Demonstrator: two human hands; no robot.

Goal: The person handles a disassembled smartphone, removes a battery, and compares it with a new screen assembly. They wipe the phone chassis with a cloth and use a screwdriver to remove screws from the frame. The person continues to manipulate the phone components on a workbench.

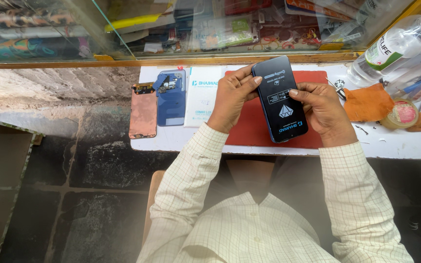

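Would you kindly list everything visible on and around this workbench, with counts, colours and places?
phone panel: one, black, held above the red mat
red mat: one, bench centre
white box: one, left of mat
opened phone body: one, blue, beside the box
copper-coloured panel: one, bench's left edge
orange cloth: one, right of mat
clear bottle: one, far right
tape roll: one, right
left hand: grips panel's left edge
right hand: grips panel's right edge

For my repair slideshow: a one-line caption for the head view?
Both hands, left and right, hold a dark phone screen panel above a red mat.
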